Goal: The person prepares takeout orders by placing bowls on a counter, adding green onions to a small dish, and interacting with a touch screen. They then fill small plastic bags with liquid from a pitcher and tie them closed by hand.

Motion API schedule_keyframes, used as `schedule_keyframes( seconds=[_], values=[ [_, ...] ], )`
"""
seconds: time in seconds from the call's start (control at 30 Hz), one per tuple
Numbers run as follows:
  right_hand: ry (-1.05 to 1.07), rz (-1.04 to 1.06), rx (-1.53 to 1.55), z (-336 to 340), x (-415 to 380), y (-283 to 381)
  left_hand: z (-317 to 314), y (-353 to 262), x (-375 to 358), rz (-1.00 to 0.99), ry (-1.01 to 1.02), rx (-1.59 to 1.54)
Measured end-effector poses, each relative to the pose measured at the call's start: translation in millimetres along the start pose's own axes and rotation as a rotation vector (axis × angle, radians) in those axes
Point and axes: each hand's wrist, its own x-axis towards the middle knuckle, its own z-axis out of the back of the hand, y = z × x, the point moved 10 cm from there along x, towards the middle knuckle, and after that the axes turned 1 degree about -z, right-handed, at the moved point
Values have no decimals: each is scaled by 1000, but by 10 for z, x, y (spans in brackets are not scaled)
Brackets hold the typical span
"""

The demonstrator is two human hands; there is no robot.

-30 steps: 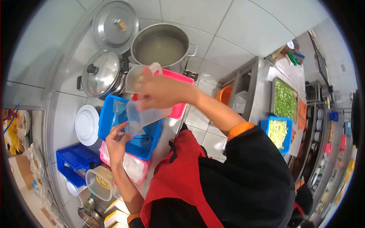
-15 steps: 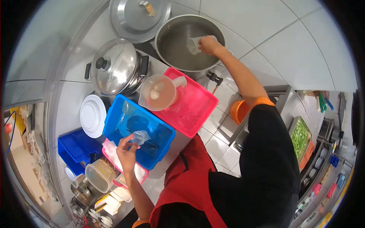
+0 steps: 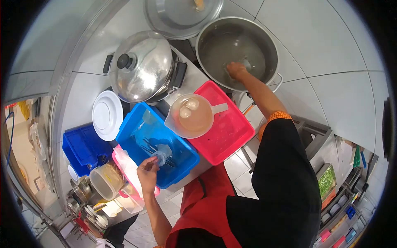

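My left hand (image 3: pixel 148 170) pinches a clear plastic bag (image 3: pixel 162 154) by its gathered top, over the blue tray (image 3: pixel 178 177). Metal tongs (image 3: pixel 149 144) lie in that tray, partly behind the bag. My right hand (image 3: pixel 236 70) reaches down into a large metal pot (image 3: pixel 271 41) of cloudy liquid. Its fingers are closed on a translucent plastic scoop (image 3: pixel 247 63), mostly under the liquid and hard to see. A plastic jug (image 3: pixel 175 129) of pinkish liquid with several pale round pieces straddles the blue tray and the pink tray (image 3: pixel 229 140).
A lidded steel pot (image 3: pixel 144 76) stands left of the large pot, and a big metal lid (image 3: pixel 178 20) lies behind. White plates (image 3: pixel 108 118), a dark blue bin (image 3: pixel 80 151) and a clear plastic tub (image 3: pixel 103 182) sit at the left. Chopped greens (image 3: pixel 326 182) fill a tray at right.
My right hand has lowered the scoop into the liquid, near the pot's front side. My left hand still holds the bag over the blue tray. The whole view has shifted.
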Motion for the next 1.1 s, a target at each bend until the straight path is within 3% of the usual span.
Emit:
schedule_keyframes(
  seconds=[0.3,0.37,0.4,0.47,0.5,0.57,0.87,1.1],
  values=[
    [30,146,251,-39,32,-137,116,-159,-119,-157,-161,-75],
    [39,168,513,158,-149,-217,114,-213,-162,-138,-155,-59],
    [35,172,500,240,-234,-262,122,-216,-173,-139,-159,-72],
    [172,145,932,316,-428,-305,150,-258,-201,-189,-161,-45],
    [169,150,919,401,-534,-320,162,-277,-218,-201,-175,-39],
    [115,191,1209,748,-805,-309,188,-273,-232,-222,-172,1],
    [129,457,1049,2422,-1930,83,211,-209,-223,-318,-172,159],
    [138,486,550,2978,-2410,805,192,-246,-276,-352,-170,59]
  ],
)
